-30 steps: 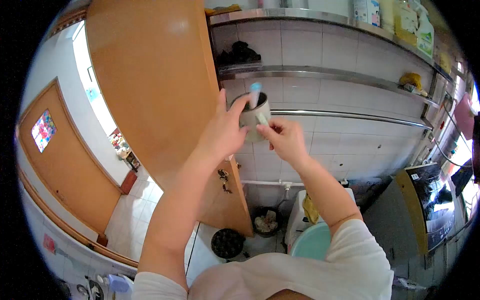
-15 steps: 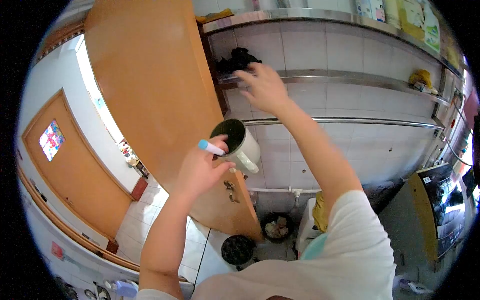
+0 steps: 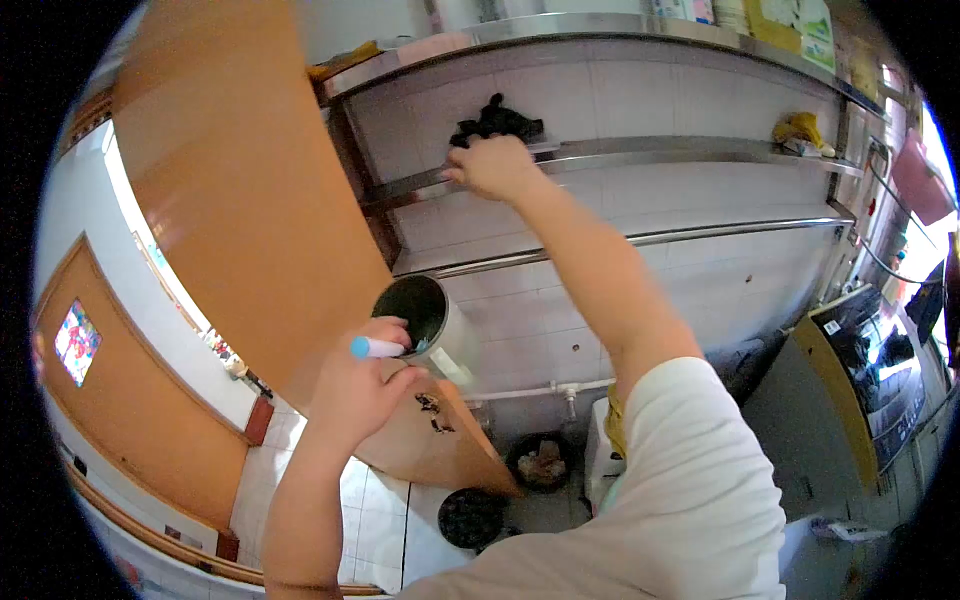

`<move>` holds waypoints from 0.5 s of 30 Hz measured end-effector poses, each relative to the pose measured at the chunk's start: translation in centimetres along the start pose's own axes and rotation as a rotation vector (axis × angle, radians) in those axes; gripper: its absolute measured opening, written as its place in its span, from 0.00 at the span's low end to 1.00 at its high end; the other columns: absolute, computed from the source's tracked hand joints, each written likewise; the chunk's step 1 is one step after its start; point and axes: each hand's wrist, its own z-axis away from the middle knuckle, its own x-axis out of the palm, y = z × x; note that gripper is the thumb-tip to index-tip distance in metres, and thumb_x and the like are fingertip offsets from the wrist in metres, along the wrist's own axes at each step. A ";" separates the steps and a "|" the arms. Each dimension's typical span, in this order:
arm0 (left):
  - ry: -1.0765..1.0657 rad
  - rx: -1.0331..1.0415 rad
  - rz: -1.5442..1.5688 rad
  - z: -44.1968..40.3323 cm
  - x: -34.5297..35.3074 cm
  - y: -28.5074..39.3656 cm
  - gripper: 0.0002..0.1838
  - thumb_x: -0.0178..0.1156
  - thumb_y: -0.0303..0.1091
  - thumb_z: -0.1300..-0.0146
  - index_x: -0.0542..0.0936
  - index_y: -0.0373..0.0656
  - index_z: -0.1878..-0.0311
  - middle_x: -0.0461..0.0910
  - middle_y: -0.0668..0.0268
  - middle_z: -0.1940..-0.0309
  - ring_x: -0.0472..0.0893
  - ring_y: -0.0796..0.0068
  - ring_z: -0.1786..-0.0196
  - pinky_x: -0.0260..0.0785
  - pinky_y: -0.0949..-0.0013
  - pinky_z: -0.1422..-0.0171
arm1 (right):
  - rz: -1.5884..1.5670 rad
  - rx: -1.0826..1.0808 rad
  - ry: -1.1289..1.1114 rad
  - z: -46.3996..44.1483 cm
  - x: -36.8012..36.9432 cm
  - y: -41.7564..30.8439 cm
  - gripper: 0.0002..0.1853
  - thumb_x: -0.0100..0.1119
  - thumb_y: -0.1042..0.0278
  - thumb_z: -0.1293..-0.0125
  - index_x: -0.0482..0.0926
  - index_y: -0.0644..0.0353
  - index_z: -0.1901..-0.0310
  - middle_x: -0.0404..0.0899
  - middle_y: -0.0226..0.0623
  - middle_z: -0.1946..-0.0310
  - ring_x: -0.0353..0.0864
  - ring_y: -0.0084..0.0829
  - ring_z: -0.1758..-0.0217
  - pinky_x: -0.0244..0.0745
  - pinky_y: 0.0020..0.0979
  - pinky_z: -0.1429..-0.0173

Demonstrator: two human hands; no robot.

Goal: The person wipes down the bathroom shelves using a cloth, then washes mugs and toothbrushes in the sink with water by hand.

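A large pale mug (image 3: pixel 452 340) with a dark inside tilts in front of the wooden door. My left hand (image 3: pixel 350 395) is closed on its rim, the fingers partly inside. The same hand also holds a white marker-like stick with a light blue cap (image 3: pixel 374 348). At the lower wall shelf, my right hand (image 3: pixel 495 168) has its fingers curled against a crumpled black bag (image 3: pixel 497 120), apparently gripping it; the fingertips are partly hidden.
The upper shelf (image 3: pixel 600 25) carries bottles at right. A yellow cloth (image 3: pixel 797 128) lies on the lower shelf (image 3: pixel 690 152). Below it runs a metal rail (image 3: pixel 690 230). The open wooden door (image 3: pixel 250 200) stands at left. Two black bins (image 3: pixel 472 518) stand on the floor, one holding rubbish.
My right hand has reached the black bag, which now sits farther right along the shelf. My left hand still holds the mug and stick, now lower in view. The view has shifted right.
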 end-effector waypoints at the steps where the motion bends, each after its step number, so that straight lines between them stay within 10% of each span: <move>1: -0.002 0.003 0.021 -0.8 0.2 0.3 0.18 0.71 0.33 0.54 0.75 0.40 0.61 0.77 0.57 0.51 0.76 0.53 0.48 0.69 0.59 0.45 | 0.016 0.001 0.045 1.2 -0.2 2.0 0.22 0.45 0.41 0.34 0.78 0.48 0.54 0.80 0.43 0.58 0.80 0.45 0.55 0.74 0.46 0.54; 15: -0.002 0.075 0.194 -13.7 2.3 3.6 0.22 0.71 0.36 0.53 0.76 0.39 0.56 0.80 0.53 0.64 0.81 0.57 0.60 0.72 0.61 0.54 | 0.235 0.050 0.055 14.9 -5.7 24.0 0.22 0.40 0.45 0.30 0.79 0.49 0.52 0.79 0.35 0.51 0.72 0.44 0.42 0.61 0.46 0.37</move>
